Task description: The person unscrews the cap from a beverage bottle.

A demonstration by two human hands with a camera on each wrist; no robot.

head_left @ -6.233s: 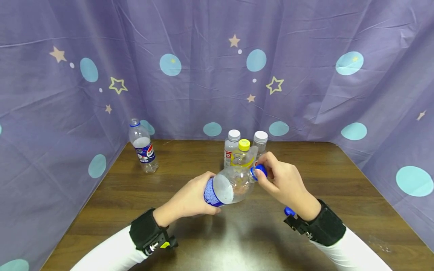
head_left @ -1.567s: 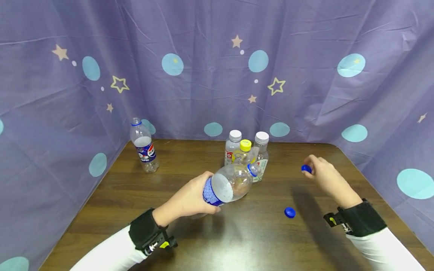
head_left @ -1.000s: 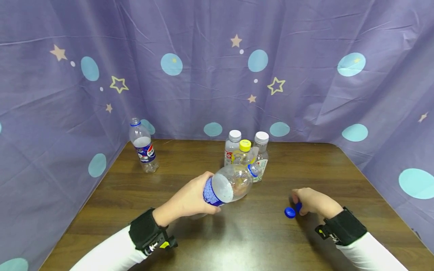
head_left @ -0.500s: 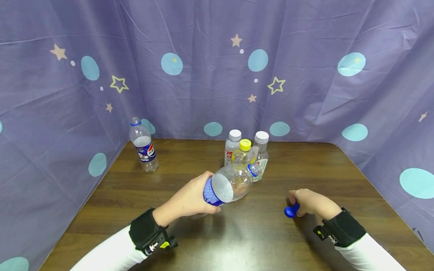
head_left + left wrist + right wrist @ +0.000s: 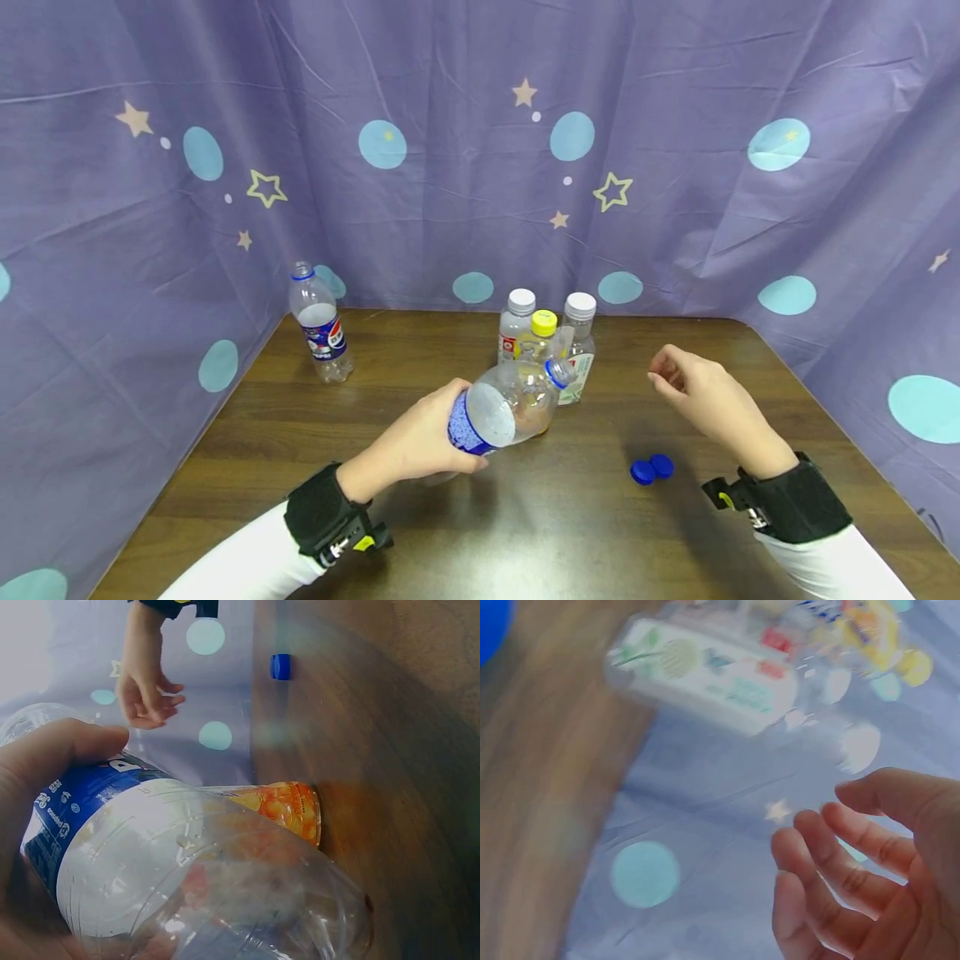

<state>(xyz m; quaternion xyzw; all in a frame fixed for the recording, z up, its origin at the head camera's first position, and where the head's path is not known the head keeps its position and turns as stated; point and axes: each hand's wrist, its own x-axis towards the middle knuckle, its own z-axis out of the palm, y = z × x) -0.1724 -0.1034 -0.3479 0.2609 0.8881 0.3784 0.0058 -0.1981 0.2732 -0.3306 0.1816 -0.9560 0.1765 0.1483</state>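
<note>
Purple fabric (image 5: 450, 225), creased and printed with stars and teal ovals, is hanging behind a glossy wood-grained bench (image 5: 570, 533). Above it, the left grip (image 5: 423, 437) is holding a clear bottle (image 5: 521, 404) around its blue label, tilting it so that its bare threaded neck is pointing rightward. Only the left wrist view is showing the thumb (image 5: 79, 742) pressing on the label's edge, the label's white printing, and thin, ridged plastic dotted with specks.

The right grip (image 5: 705, 392) is hovering with its fingers loosely bent around nothing; the right wrist view is revealing the fingers slightly apart. Below it, a round blue cap (image 5: 642, 472) is lying against a second blue cap (image 5: 662, 466).

Beyond the held bottle, a yellow-capped bottle (image 5: 543, 323) is standing between a white-capped bottle (image 5: 516, 329) and a waisted bottle (image 5: 577, 379), also white-capped. The right wrist view, though blurred, is showing green leaves on the waisted one's pale label. Farther left, an upright Pepsi bottle (image 5: 322, 333) is standing near the bench's edge.
</note>
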